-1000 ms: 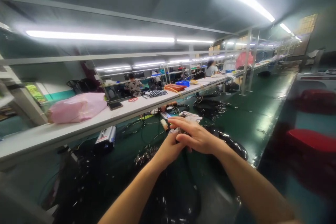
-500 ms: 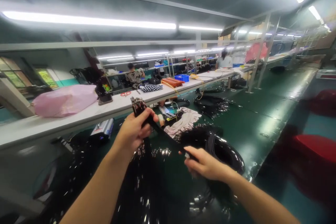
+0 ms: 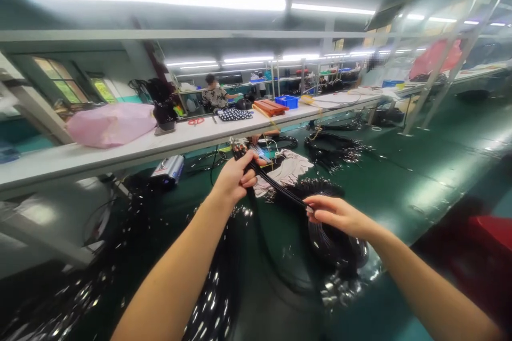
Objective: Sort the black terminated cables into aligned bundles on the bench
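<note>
Left hand (image 3: 237,177) closed in a fist around a cable bundle (image 3: 280,187), gripping near its upper end; short metal-tipped ends stick out above the fist, blurred, can't count them. Right hand (image 3: 335,213) pinches the same bundle lower down, thumb and fingers shut on it, other fingers loosely curled. The bundle is a thin, tight bunch of glossy black wires, pulled straight and slanting down from the left hand to the right hand, held in the air above the green surface (image 3: 400,170). Below the right hand the wires run on into a black coil (image 3: 338,242) lying on the surface, round, shiny, many loops. More loose black wires with bright glints hang and spread under the left forearm, at bottom left. A crumpled pale cloth (image 3: 288,168) lies on the surface just behind the bundle. A second dark cable pile (image 3: 330,146) sits further back, well apart from the hands. A silver device (image 3: 170,167) is on the surface to the left, under a long white shelf (image 3: 132,150). On the shelf: a pink bag (image 3: 110,123), an orange box (image 3: 270,107), a blue bin (image 3: 287,101). A person (image 3: 216,97) sits behind the shelf, far from the hands. A red blur is at the right edge; can't tell what it is.
</note>
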`<state>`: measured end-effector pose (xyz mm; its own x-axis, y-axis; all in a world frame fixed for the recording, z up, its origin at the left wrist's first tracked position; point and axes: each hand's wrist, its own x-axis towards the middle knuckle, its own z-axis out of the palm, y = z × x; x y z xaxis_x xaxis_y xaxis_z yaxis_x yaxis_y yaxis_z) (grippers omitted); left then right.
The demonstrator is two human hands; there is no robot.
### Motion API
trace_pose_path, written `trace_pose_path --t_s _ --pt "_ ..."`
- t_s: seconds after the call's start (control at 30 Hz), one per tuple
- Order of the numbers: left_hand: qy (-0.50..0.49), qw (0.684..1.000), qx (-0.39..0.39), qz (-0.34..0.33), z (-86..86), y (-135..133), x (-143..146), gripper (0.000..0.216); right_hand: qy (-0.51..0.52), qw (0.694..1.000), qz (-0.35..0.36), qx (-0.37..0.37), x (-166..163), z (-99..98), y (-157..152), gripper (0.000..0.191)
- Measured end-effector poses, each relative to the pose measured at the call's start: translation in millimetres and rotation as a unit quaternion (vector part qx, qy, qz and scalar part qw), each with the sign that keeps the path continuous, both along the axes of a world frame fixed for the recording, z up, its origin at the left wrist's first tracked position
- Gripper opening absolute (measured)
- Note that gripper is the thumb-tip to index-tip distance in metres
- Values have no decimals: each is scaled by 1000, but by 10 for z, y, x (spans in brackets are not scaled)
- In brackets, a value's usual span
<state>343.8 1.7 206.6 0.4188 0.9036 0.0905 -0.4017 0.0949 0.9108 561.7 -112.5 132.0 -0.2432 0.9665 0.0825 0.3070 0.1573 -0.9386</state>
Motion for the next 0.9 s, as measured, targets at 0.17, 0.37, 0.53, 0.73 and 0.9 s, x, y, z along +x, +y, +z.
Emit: trace_pose_path --t_s 0.17,0.37,0.53,0.73,0.9 --pt "132 979 129 -90 305 -278 138 19 -55 997 32 39 -8 103 87 15" --pt "193 951 231 -66 540 -446 223 17 -94 984 87 123 -134 29 261 48" --pt "142 975 171 -5 719 -529 220 10 -38 977 139 160 -361 -16 276 56" --pt "5 992 15 122 701 -204 60 15 89 995 35 20 24 143 394 28" --pt "-62 978 -115 165 263 141 -16 18 -65 992 -67 -81 508 -23 871 23"
